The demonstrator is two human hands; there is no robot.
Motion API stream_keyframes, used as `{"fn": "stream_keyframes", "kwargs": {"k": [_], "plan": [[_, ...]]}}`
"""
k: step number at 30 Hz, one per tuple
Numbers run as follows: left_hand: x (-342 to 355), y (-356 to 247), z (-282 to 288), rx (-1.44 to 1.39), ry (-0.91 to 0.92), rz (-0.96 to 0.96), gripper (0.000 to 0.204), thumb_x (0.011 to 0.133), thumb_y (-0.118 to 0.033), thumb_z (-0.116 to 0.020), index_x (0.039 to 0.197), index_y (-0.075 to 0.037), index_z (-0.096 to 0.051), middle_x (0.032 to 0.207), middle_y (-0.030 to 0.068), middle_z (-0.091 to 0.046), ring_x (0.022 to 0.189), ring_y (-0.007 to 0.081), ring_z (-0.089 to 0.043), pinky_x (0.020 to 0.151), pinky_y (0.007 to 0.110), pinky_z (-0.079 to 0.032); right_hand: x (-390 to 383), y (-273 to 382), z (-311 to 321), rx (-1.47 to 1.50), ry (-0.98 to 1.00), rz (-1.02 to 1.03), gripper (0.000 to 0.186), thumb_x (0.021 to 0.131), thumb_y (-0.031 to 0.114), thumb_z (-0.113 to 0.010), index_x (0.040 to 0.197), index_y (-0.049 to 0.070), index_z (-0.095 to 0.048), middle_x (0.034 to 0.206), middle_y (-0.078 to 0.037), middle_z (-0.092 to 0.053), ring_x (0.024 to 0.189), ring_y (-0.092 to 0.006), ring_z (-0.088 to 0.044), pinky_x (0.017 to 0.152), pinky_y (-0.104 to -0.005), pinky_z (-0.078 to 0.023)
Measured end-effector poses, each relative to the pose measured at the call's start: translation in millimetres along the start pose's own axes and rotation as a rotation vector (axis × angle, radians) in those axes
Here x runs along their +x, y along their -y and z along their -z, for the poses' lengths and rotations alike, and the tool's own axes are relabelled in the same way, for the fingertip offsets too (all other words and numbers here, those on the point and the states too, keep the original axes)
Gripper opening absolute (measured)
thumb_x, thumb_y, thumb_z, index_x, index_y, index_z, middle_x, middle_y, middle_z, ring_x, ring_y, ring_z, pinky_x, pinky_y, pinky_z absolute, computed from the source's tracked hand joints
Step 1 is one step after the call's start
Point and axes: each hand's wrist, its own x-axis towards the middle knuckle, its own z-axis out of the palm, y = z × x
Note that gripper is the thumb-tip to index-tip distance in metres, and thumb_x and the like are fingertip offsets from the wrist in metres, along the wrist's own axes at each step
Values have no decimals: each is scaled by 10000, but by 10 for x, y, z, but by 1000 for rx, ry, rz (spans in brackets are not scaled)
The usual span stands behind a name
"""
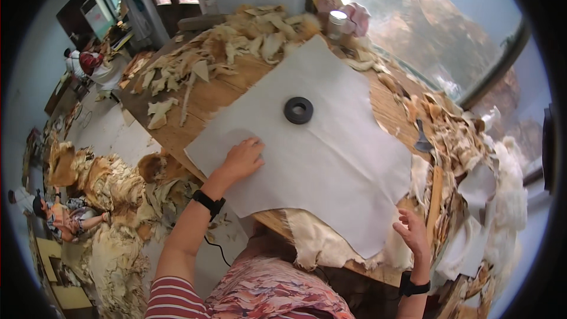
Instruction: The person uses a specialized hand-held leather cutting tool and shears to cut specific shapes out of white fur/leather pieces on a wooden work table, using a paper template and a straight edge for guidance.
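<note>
A white hide-shaped sheet (331,177) lies spread on the wooden table (230,82), with a black ring-shaped object (290,110) resting on its upper middle. My left hand (244,159) rests on the sheet's left part, fingers apart and loosely bent. My right hand (412,233) is beside the sheet's lower right edge with its fingers apart and slightly curled, holding nothing visible. A pale, fringed piece of hide (313,236) shows under the sheet's lower edge. A dark flat tool (423,143) and a wooden strip (436,201) lie to the right.
Hide scraps (266,29) line the back and right of the table, near a jar (335,26) and a window (431,29). Large piles of hides (115,230) lie at the left. Two co-workers (68,218) are at the lower left, another (88,65) at the upper left.
</note>
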Motion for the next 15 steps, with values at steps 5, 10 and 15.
{"fn": "stream_keyframes", "kwargs": {"k": [5,10,15], "plan": [[328,157,268,-51,-21,-32,309,857,-164,-586,1141,-48,-629,1271,179,-548,1173,352,-529,967,433,-455,362,-56,-211,-231,-55,63,552,778,240,-748,1255,36,-561,988,-142,-667,899,-286,-645,790,-376,-513],[856,417,455,27,-107,21,284,840,-46,-572,1110,-76,-653,1190,153,-583,1119,344,-561,924,436,-475,574,-133,-346,-15,-159,-124,650,742,229,-787,1307,36,-530,867,-90,-649,785,-193,-621,733,-332,-506],[1383,847,291,-112,-221,78,271,855,-23,-525,1075,-81,-672,1112,181,-609,1053,359,-593,864,456,-491,627,-225,-469,172,-249,-210,742,669,183,-829,1325,31,-516,779,-33,-609,716,-137,-579,687,-293,-495]]}}
